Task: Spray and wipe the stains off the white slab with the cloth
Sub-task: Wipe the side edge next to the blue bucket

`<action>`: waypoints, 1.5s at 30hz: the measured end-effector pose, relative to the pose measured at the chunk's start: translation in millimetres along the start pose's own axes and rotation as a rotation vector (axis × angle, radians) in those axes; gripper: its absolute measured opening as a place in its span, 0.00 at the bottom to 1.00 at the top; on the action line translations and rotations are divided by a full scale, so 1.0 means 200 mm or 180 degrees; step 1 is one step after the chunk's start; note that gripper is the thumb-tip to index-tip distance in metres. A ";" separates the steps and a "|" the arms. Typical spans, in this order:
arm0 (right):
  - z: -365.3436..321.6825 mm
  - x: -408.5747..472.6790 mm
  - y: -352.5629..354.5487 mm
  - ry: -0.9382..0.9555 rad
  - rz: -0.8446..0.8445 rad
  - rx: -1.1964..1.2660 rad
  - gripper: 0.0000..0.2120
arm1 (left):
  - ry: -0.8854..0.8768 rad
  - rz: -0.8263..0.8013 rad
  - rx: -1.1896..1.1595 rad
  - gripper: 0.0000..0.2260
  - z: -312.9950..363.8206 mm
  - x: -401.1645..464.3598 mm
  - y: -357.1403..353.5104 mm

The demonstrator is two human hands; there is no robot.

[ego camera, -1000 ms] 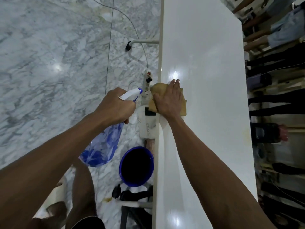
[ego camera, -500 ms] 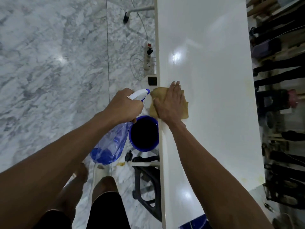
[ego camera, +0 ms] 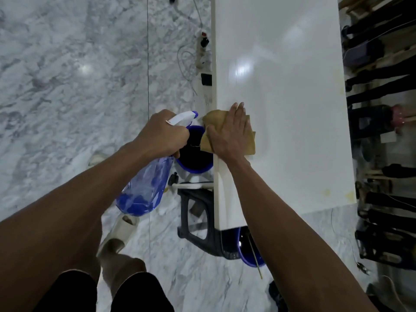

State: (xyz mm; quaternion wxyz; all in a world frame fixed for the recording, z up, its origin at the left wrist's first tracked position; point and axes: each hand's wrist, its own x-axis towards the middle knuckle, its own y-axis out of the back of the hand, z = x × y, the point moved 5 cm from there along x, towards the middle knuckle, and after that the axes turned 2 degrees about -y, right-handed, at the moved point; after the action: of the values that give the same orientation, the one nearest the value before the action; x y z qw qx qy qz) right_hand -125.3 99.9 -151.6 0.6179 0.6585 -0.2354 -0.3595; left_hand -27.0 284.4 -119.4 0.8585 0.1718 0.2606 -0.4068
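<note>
A: Okay, head view, only one we've got. Where's the cloth?

B: Cloth, tan, lying flat on the white slab at its left edge, one corner hanging just over the rim. Right hand lies on top, fingers straight and together, palm pressing down. Not curled round it, just flat pressure.

A: Left hand?

B: Left hand is wrapped round the neck of the spray bottle, off the slab, over the floor. White nozzle points toward the cloth. Can't tell if a finger sits on the trigger.

A: Handling?

B: My read: cloth is soft and limp, bunches easily, so a flat palm in the middle is the right hold for wiping; pinch a corner only to lift it. Slab looks glossy and hard, likely slick when wet, so the cloth could skid off that edge. Bottle is clear plastic, blue liquid low in it, so probably light; hold it at the neck.

A: Counts?

B: One cloth, one spray bottle, one slab, two hands. Yellowish stains near the slab's right edge: two blotches at the near corner, plus a faint one farther up, hard to count. Two blue buckets: one beside the slab's left edge under the hands, another at the near end. One black stand under the slab. One power strip on the floor.
</note>
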 end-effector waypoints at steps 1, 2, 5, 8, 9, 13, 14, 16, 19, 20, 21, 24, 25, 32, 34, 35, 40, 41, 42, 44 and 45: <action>0.02 -0.06 -0.01 0.0026 0.0013 -0.0024 0.42 | 0.0002 0.0014 -0.0012 0.25 -0.03 -0.05 -0.02; 0.04 -0.12 -0.02 0.0047 0.0000 -0.0039 0.42 | -0.0026 0.0038 -0.0031 0.24 -0.06 -0.11 -0.05; 0.10 -0.29 -0.06 0.0062 -0.0088 -0.0048 0.42 | -0.0070 0.0060 -0.0041 0.22 -0.13 -0.27 -0.10; 0.16 -0.45 -0.10 0.0048 -0.0079 -0.0043 0.42 | -0.0067 0.0031 -0.0061 0.24 -0.21 -0.41 -0.16; 0.18 -0.50 -0.11 0.0046 -0.0083 -0.0040 0.43 | -0.0065 0.0029 -0.0028 0.24 -0.23 -0.44 -0.18; 0.25 -0.69 -0.16 0.0056 -0.0161 -0.0036 0.43 | 0.0026 0.0017 0.0039 0.22 -0.31 -0.58 -0.22; 0.26 -0.73 -0.16 0.0057 -0.0153 -0.0028 0.43 | 0.0063 -0.0004 0.0047 0.21 -0.34 -0.62 -0.23; 0.29 -0.82 -0.17 0.0089 -0.0160 -0.0039 0.43 | 0.0036 -0.0047 0.0083 0.17 -0.38 -0.68 -0.25; 0.32 -0.96 -0.18 0.0123 -0.0196 -0.0063 0.43 | -0.0053 -0.0017 0.0113 0.18 -0.45 -0.77 -0.26; 0.33 -0.99 -0.19 0.0150 -0.0214 -0.0072 0.43 | -0.0052 0.0009 0.0077 0.21 -0.47 -0.80 -0.27; 0.34 -1.01 -0.18 0.0179 -0.0229 -0.0076 0.43 | -0.0041 0.0008 0.0054 0.23 -0.50 -0.83 -0.27; 0.35 -1.03 -0.18 0.0273 -0.0268 -0.0053 0.43 | -0.0039 -0.0028 0.0054 0.25 -0.54 -0.90 -0.28; 0.35 -1.02 -0.18 0.0297 -0.0282 -0.0045 0.43 | -0.0085 -0.0017 0.0073 0.25 -0.54 -0.92 -0.28; 0.39 -1.09 -0.17 0.0719 -0.0406 -0.0268 0.45 | -0.0102 -0.0018 0.0092 0.17 -0.58 -1.00 -0.29; 0.38 -1.09 -0.18 0.0755 -0.0394 -0.0228 0.45 | -0.0084 0.0006 0.0148 0.17 -0.56 -1.01 -0.30; 0.38 -1.08 -0.18 0.0759 -0.0390 -0.0156 0.46 | -0.0073 -0.0002 0.0162 0.17 -0.55 -1.01 -0.31; 0.43 -1.12 -0.15 0.1229 -0.0377 0.0250 0.62 | -0.0145 0.0074 0.0228 0.17 -0.46 -0.99 -0.36; 0.45 -1.14 -0.16 0.1469 -0.0375 0.0020 0.66 | -0.0180 0.0093 0.0248 0.18 -0.43 -0.99 -0.37; 0.48 -1.16 -0.18 0.1656 -0.0378 -0.0208 0.69 | -0.0226 0.0099 0.0282 0.20 -0.41 -0.99 -0.38; 0.52 -1.18 -0.21 0.1862 -0.0251 -0.0516 0.70 | -0.0299 0.0080 0.0349 0.21 -0.38 -0.98 -0.40; 0.53 -1.19 -0.23 0.1891 -0.0154 -0.0549 0.68 | -0.0313 0.0065 0.0363 0.22 -0.37 -0.97 -0.41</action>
State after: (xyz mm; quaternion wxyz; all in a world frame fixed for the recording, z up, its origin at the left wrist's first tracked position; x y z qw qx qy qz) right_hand -362.5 216.2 -150.7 0.7045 0.6853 0.0026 -0.1844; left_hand -218.0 390.3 -70.7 0.8633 0.2028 0.1927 -0.4201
